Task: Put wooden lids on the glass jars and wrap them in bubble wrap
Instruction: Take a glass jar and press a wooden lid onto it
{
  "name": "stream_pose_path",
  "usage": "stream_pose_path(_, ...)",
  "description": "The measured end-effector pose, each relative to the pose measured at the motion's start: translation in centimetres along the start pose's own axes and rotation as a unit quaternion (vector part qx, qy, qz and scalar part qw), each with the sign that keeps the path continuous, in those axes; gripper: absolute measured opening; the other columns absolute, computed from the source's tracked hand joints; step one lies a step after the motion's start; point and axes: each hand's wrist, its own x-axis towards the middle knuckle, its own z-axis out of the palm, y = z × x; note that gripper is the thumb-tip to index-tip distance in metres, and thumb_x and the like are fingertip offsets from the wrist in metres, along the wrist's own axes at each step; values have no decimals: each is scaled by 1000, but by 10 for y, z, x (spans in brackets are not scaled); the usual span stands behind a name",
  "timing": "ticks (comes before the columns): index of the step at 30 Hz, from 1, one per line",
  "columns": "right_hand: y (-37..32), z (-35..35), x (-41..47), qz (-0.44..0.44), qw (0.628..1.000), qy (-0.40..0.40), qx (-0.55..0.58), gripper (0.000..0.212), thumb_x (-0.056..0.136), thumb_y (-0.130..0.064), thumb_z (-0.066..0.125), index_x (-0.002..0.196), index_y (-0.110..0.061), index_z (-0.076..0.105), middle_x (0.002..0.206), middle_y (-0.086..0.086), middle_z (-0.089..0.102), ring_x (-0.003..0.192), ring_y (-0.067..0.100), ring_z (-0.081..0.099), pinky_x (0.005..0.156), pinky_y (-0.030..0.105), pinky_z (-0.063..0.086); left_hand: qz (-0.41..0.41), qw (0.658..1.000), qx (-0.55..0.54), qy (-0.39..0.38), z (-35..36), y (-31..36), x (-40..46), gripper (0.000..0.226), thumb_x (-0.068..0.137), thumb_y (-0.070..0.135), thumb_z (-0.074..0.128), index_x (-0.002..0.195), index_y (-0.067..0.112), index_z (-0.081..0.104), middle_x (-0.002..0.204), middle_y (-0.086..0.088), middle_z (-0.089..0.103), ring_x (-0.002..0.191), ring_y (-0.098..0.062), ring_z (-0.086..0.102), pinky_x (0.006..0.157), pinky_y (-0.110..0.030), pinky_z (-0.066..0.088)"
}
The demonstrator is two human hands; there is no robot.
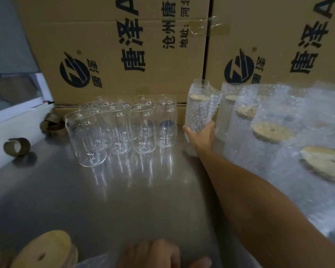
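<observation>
Wrapped jar [198, 111] (lid on) gripped by right hand [201, 135], upright.

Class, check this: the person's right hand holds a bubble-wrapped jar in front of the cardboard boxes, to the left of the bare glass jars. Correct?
Not quite. The head view shows the right hand holding the wrapped jar in front of the cardboard boxes, but to the right of the bare glass jars.

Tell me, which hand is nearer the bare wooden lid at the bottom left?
Left. The left hand rests just right of that lid; the right hand grips a wrapped jar far across the table.
</observation>
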Motion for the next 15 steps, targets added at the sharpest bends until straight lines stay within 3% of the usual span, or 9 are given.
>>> stream_pose_path(1,-1,-3,-4,3,1000,-7,6,103,74,-37,89,150,-10,26,145,12,42,136,31,44,113,51,41,68,996,-46,28,2,8,-12,61,102,43,45,45,64,53,51,13,56,66,-1,48,65,-11,32)
stream_pose_path(2,-2,-6,-9,6,1000,-12,6,109,73,-37,89,154,-9,21,150,13,38,140,31,39,115,51,37,111,989,5,98,-13,29,-22,34,88,68,47,54,66,52,54,14,56,71,2,54,66,-10,33)
stream_pose_path(3,-3,-9,-14,11,1000,-15,1,115,73,-38,89,156,-8,17,154,15,34,144,32,35,118,50,34,146,980,56,121,-29,37,-25,32,68,87,42,64,58,55,55,14,56,71,5,57,66,-9,35)
stream_pose_path(4,-4,-12,-21,17,1000,-14,-6,117,73,-39,89,158,-8,14,156,16,32,145,34,32,118,50,32,124,981,41,141,-32,44,-31,53,51,93,36,68,48,57,56,13,56,72,7,59,66,-9,37)
stream_pose_path(5,-5,-16,-28,23,1000,-10,-15,117,74,-40,89,158,-8,14,155,17,32,145,35,33,117,49,32,142,973,54,175,-28,45,-34,60,44,90,33,69,40,57,58,10,56,75,5,60,66,-10,37)
stream_pose_path(7,-8,-23,-46,25,1000,7,-17,110,75,-40,87,156,-8,20,150,17,37,140,35,39,113,48,37,135,972,36,192,-23,46,-35,54,43,76,34,64,30,55,62,2,53,84,-5,62,69,-20,38)
stream_pose_path(11,-6,-42,-84,-2,999,-17,-33,73,84,-35,79,140,-10,40,134,13,49,125,29,50,96,30,37,148,973,33,174,-27,43,-37,31,54,58,45,61,30,54,64,0,50,88,-21,62,67,-25,38)
stream_pose_path(15,-7,-62,-125,-26,991,-95,-96,22,88,-30,74,100,-18,59,96,3,63,99,26,65,81,27,43,156,973,25,167,-27,45,-41,23,53,47,46,64,30,57,57,-2,48,81,-28,61,58,-27,37)
